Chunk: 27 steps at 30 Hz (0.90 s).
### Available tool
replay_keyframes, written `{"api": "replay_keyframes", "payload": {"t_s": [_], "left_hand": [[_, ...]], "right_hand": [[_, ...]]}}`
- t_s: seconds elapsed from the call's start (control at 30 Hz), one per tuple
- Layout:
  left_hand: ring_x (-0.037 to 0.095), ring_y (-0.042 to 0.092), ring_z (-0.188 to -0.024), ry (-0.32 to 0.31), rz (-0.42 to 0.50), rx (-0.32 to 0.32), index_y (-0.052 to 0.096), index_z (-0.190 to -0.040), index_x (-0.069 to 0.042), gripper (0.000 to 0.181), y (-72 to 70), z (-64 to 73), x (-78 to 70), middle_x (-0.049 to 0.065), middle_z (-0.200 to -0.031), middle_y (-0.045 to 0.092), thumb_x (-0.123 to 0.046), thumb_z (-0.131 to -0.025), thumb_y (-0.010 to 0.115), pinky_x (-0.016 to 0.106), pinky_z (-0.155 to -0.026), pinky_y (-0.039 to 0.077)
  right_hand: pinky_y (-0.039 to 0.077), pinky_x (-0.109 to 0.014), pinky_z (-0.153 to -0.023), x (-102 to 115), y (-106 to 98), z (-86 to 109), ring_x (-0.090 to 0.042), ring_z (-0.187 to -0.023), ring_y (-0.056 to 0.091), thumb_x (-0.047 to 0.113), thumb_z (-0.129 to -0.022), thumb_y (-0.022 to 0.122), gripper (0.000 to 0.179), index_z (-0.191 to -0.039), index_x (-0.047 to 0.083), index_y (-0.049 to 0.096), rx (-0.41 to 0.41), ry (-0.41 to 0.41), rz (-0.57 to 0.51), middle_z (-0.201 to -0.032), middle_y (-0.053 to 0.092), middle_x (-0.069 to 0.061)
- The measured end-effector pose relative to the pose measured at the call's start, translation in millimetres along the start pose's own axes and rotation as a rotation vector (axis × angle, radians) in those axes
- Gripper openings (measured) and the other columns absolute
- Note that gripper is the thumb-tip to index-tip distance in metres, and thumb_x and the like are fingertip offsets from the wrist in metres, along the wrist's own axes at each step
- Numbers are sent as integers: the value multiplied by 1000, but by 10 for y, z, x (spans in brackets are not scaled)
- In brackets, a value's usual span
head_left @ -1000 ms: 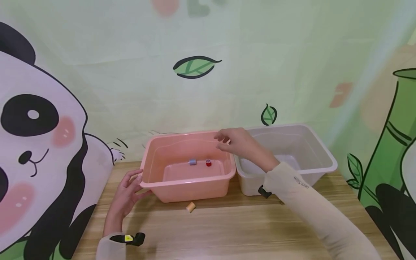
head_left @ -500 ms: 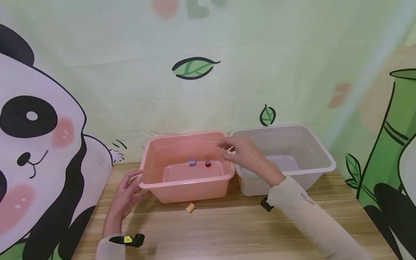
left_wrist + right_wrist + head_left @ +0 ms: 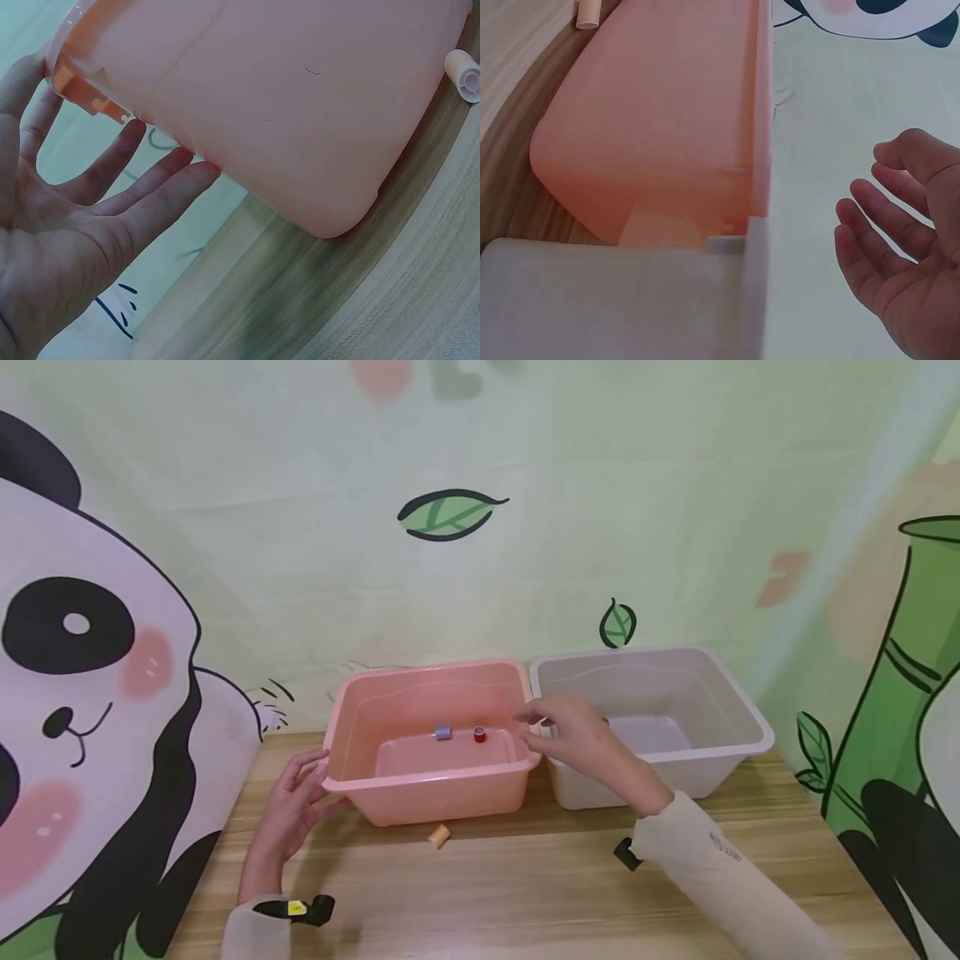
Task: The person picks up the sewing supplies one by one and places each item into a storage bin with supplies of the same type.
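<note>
My left hand (image 3: 292,802) is at the left end of the pink basin (image 3: 442,785), its spread, fairly straight fingers touching the rim and outer wall. In the left wrist view, the fingertips (image 3: 206,169) rest against the basin's side. My right hand (image 3: 581,739) hovers over the seam between the pink basin and the grey basin (image 3: 660,760); in the right wrist view its fingers are loosely bent with nothing between them. Inside the pink basin lie a blue spool-like cylinder (image 3: 443,733) and a red one (image 3: 479,735). An orange spool-like cylinder (image 3: 439,837) lies on the table before it.
Both basins stand side by side on a wood-grain table (image 3: 495,893), their near rims almost touching. Behind them hangs a light green cloth (image 3: 300,568) printed with pandas, leaves and bamboo. A black wrist camera (image 3: 627,853) sits at the right sleeve.
My right hand has drawn back from over the pink basin's right end, rightward and toward me. My left hand and the small cylinders have stayed where they were.
</note>
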<state>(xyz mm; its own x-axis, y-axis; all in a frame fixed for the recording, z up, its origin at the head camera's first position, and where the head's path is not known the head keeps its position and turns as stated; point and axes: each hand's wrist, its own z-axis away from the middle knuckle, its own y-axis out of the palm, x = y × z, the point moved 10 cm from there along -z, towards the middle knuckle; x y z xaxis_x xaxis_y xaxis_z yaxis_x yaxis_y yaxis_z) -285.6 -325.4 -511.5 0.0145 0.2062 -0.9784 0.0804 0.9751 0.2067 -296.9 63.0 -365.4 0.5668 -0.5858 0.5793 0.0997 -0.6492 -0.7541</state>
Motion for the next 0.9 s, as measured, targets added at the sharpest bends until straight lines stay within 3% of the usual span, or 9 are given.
{"api": "replay_keyframes", "payload": {"t_s": [0.33,0.7,0.9], "left_hand": [[22,70,-111,3,3,11,53,-137,-19,29,-6,12,16,0,-133,60,-19,-109,49,57,-90,56],[22,69,-113,-7,2,14,53,-137,-20,28,-40,12,-16,-1,-135,59,-19,-109,49,52,-89,58],[22,68,-115,-30,-31,-4,51,-139,-20,31,-30,8,11,0,-138,55,-23,-108,51,56,-93,55]], "right_hand": [[59,-38,-89,-11,141,317,-17,-95,67,14,-93,75,24,-116,11,74,-22,-42,-47,-113,74,1],[59,-36,-90,131,165,388,-16,-96,68,16,-93,76,24,-117,15,74,-47,-57,-70,-112,74,4],[59,-42,-91,155,129,421,-17,-97,69,15,-93,76,26,-118,14,74,-59,-58,-56,-114,74,1]]}}
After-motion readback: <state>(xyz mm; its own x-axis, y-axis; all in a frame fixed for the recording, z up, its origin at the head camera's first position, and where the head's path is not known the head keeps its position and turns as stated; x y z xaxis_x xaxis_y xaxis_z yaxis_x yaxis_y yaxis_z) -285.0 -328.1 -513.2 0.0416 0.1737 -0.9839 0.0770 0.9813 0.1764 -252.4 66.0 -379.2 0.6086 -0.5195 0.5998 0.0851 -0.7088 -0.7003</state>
